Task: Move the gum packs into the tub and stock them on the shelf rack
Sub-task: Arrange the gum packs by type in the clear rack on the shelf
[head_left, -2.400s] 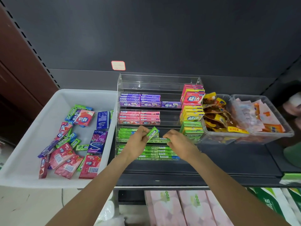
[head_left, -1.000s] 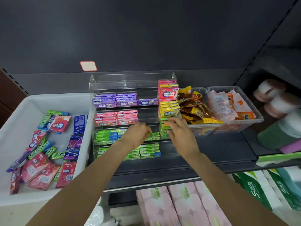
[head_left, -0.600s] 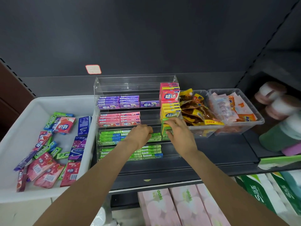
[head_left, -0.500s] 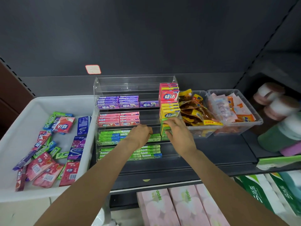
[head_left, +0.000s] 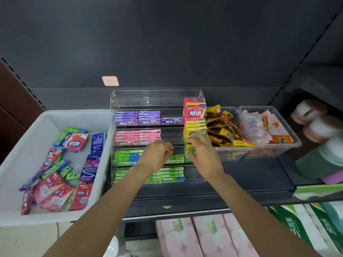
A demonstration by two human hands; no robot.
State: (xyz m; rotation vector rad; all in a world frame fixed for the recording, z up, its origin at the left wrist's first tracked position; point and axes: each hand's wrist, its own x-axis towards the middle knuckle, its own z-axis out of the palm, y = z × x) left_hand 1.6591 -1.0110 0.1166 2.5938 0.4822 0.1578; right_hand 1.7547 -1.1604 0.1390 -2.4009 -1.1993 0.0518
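White tub (head_left: 22, 164) sits left of the clear rack (head_left: 157, 101), loose gum packs (head_left: 53, 184) scattered inside at mixed angles — nearer the left hand (head_left: 156, 154). That hand hovers curled at the green row (head_left: 126, 156); grip unclear. The right hand (head_left: 202, 151) fingers the green boxes (head_left: 189, 148) — hold uncertain.

A clear tiered shelf rack (head_left: 157, 97) at frame centre holds flat rows of gum packs: purple (head_left: 137, 118), pink (head_left: 137, 136), then green (head_left: 126, 157) on the two lowest tiers. At left, a white tub (head_left: 26, 127) holds loose mixed packs (head_left: 55, 175) lying scattered.
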